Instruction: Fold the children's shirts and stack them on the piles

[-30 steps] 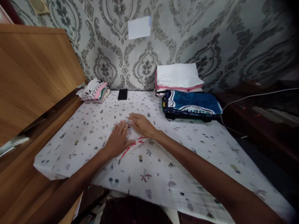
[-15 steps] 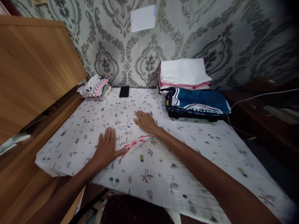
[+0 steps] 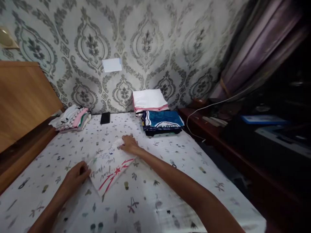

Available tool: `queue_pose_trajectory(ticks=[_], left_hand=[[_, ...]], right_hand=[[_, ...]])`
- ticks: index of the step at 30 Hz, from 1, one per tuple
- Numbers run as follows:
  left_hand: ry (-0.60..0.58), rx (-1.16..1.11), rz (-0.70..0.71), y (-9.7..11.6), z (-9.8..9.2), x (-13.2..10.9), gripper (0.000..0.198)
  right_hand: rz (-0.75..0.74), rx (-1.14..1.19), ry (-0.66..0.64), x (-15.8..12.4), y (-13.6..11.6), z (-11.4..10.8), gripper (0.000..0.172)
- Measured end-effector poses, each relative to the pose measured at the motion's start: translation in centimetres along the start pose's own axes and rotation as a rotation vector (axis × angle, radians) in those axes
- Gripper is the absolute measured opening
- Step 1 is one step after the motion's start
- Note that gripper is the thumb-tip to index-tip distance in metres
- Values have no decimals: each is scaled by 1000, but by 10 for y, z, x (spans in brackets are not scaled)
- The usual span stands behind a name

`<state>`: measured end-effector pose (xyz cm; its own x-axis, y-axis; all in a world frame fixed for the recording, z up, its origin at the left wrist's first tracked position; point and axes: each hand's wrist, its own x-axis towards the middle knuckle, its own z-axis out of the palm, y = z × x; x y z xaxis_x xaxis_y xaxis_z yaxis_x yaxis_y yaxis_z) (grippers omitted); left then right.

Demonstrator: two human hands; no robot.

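Observation:
A folded white cloth [image 3: 109, 165] with a red star, red stripes and dark handwriting lies on the patterned bed sheet [image 3: 150, 194]. At its left corner my left hand [image 3: 75, 176] is closed, thumb and fingers pinching the edge. My right hand [image 3: 130, 144] curls over the far right corner, fingers bent on the fabric. The near tip of the cloth points toward me. What lies under my right palm is hidden.
Folded clothes [image 3: 70, 119] are stacked at the back left, beside a black phone-like object [image 3: 105, 118]. Two taller stacks stand back right, one topped by white fabric [image 3: 149, 98], one by a blue garment [image 3: 165, 119]. A wooden board [image 3: 24, 97] rises at left; a white cable [image 3: 206, 106] hangs right.
My hands have gone from lying flat on the cloth to gripping its corners. The camera view has turned right and up.

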<state>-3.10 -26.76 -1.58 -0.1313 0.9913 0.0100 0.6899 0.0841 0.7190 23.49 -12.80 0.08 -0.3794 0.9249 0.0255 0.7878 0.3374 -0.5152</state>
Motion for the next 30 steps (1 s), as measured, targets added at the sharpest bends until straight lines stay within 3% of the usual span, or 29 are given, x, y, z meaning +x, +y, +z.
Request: queue_pose_trajectory(ticks=[3, 5, 8, 11, 14, 17, 20, 26, 30], left_hand=[[46, -281, -51, 17, 3, -10, 49], [76, -365, -172, 30, 5, -17, 55], [-79, -349, -330, 48, 6, -22, 55], [-201, -416, -304, 66, 8, -17, 44], [-168, -626, -213, 94, 14, 2, 47], [-112, -779, -159, 134, 29, 43, 55], [-21, -819, -58, 180, 51, 101, 47], [53, -719, 180, 267, 80, 225, 32], [109, -632, 240, 297, 94, 297, 26]], right_hand=[[-50, 116, 49, -16, 5, 0, 16], [-80, 195, 90, -27, 9, -1, 13], [-120, 282, 153, -40, 19, -6, 12], [-165, 418, 273, -49, 35, -18, 11], [-204, 554, 456, -52, 60, -44, 15], [-204, 558, 606, -41, 92, -86, 17], [-168, 503, 717, -15, 127, -138, 17], [-73, 412, 839, 65, 182, -234, 21], [-21, 306, 889, 121, 204, -272, 27]])
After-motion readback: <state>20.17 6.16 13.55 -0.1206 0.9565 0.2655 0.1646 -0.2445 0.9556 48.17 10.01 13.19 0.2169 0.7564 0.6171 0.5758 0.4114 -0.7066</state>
